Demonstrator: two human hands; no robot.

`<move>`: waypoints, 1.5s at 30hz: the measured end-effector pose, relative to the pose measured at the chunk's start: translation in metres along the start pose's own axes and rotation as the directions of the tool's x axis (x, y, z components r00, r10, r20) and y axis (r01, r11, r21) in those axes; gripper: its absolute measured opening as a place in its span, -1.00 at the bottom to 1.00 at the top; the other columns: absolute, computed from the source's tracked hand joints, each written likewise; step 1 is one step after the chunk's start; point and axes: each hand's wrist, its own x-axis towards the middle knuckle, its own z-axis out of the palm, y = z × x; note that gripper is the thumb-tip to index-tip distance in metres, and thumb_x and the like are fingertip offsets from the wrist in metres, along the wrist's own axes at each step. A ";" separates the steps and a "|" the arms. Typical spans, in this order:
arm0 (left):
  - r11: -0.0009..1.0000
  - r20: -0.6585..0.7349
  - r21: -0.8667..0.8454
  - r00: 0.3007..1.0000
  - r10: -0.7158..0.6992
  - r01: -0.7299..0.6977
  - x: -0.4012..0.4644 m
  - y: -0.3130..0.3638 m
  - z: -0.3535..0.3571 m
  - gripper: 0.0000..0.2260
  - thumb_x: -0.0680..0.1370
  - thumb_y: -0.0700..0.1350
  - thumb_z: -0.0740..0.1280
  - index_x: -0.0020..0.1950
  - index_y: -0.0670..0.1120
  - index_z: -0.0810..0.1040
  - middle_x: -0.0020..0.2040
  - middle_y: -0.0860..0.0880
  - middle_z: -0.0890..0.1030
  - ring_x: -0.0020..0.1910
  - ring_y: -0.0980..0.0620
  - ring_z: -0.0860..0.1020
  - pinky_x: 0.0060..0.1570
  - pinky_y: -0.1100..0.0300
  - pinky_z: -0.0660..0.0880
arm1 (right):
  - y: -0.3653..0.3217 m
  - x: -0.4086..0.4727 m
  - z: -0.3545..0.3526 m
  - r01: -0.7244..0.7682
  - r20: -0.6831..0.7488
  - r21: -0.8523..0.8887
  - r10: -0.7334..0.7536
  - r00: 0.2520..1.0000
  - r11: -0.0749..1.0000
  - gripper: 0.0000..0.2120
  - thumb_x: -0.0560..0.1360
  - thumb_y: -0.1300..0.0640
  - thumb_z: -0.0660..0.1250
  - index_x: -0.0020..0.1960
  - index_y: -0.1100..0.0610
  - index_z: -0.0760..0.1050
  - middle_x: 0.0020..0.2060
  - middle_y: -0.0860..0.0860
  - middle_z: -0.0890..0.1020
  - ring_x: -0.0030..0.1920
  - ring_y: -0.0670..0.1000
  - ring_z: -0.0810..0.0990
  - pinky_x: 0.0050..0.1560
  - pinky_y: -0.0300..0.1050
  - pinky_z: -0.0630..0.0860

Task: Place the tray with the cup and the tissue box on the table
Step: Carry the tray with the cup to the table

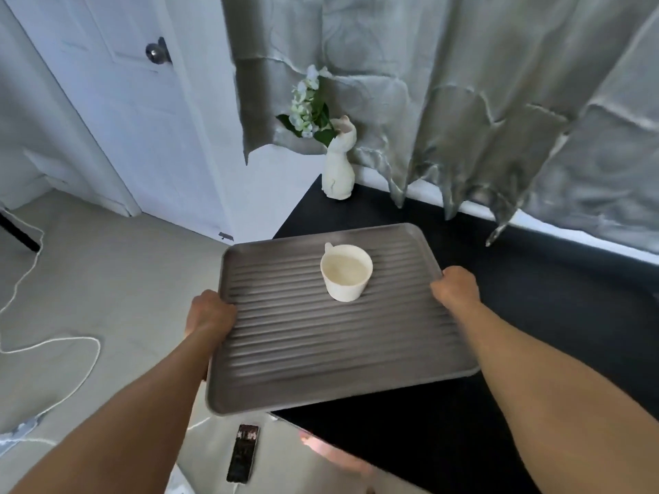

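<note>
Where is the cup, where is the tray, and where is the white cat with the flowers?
cup [345, 279]: head view, on its front wall below the rim.
tray [321, 351]: head view, on its bare ribbed floor nearer the person.
cat vase [338, 172]: head view, on the middle of its white body.

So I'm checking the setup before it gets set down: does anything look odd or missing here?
Yes. The tray, gripped by the left hand and right hand, carries only the cup; no tissue box is in view. The tray also juts past the black table edge, out over the floor.
</note>
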 end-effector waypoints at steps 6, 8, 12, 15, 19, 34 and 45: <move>0.979 0.102 0.034 0.975 0.197 -0.201 -0.014 0.032 0.020 -0.72 0.53 -0.27 0.22 0.19 -0.38 0.50 0.18 -0.34 0.55 0.15 -0.31 0.54 0.01 -0.02 0.45 | 0.069 -0.040 -0.029 -0.158 -0.084 0.002 0.158 0.984 0.987 -0.88 0.46 0.30 0.23 -0.10 0.29 0.52 -0.16 0.17 0.54 -0.22 0.14 0.46 -0.25 -0.12 0.38; 0.963 0.132 0.042 0.957 0.257 -0.265 -0.022 0.045 0.030 -0.73 0.53 -0.27 0.22 0.18 -0.38 0.49 0.16 -0.34 0.55 0.13 -0.31 0.54 -0.01 -0.03 0.44 | 0.093 -0.051 -0.038 -0.218 -0.107 0.005 0.218 0.970 0.976 -0.85 0.47 0.29 0.24 -0.07 0.32 0.56 -0.15 0.17 0.56 -0.20 0.14 0.48 -0.22 -0.11 0.40; 0.939 0.201 0.053 0.924 0.324 -0.341 -0.043 0.068 0.052 -0.77 0.52 -0.26 0.24 0.11 -0.37 0.52 0.09 -0.31 0.57 0.01 -0.26 0.56 -0.13 0.03 0.40 | 0.140 -0.072 -0.055 -0.313 -0.149 0.048 0.317 0.937 0.948 -0.80 0.49 0.21 0.28 0.01 0.31 0.58 -0.11 0.18 0.61 -0.14 0.17 0.55 -0.19 -0.08 0.45; 0.918 0.251 0.069 0.897 0.363 -0.391 -0.061 0.082 0.072 -0.76 0.53 -0.24 0.24 0.10 -0.37 0.52 0.08 -0.29 0.56 -0.03 -0.24 0.53 -0.13 0.05 0.38 | 0.173 -0.089 -0.066 -0.353 -0.175 0.052 0.356 0.918 0.934 -0.78 0.51 0.21 0.27 0.03 0.35 0.57 -0.07 0.22 0.62 -0.18 0.15 0.48 -0.21 -0.08 0.40; 0.888 0.291 0.074 0.862 0.416 -0.454 -0.080 0.091 0.094 -0.80 0.53 -0.23 0.23 0.01 -0.36 0.52 -0.03 -0.24 0.54 -0.16 -0.15 0.46 -0.18 0.05 0.39 | 0.208 -0.107 -0.075 -0.394 -0.182 0.060 0.398 0.899 0.917 -0.75 0.51 0.21 0.25 0.07 0.36 0.57 0.03 0.25 0.63 -0.05 0.22 0.57 -0.19 -0.09 0.38; 0.854 0.281 0.150 0.850 0.446 -0.498 -0.118 0.102 0.134 -0.82 0.55 -0.22 0.22 -0.07 -0.35 0.50 -0.15 -0.23 0.51 -0.18 -0.18 0.49 -0.21 0.02 0.41 | 0.272 -0.134 -0.074 -0.411 -0.209 0.149 0.435 0.876 0.900 -0.76 0.51 0.24 0.24 0.09 0.27 0.61 0.05 0.22 0.65 0.07 0.23 0.60 -0.12 -0.14 0.38; 0.877 0.237 0.114 0.870 0.433 -0.467 -0.106 0.095 0.137 -0.79 0.52 -0.22 0.22 -0.12 -0.36 0.54 -0.14 -0.27 0.58 -0.29 -0.12 0.47 -0.25 0.07 0.39 | 0.267 -0.121 -0.060 -0.408 -0.242 0.190 0.445 0.862 0.893 -0.75 0.51 0.25 0.24 0.14 0.25 0.58 0.06 0.20 0.65 0.06 0.21 0.60 -0.13 -0.11 0.43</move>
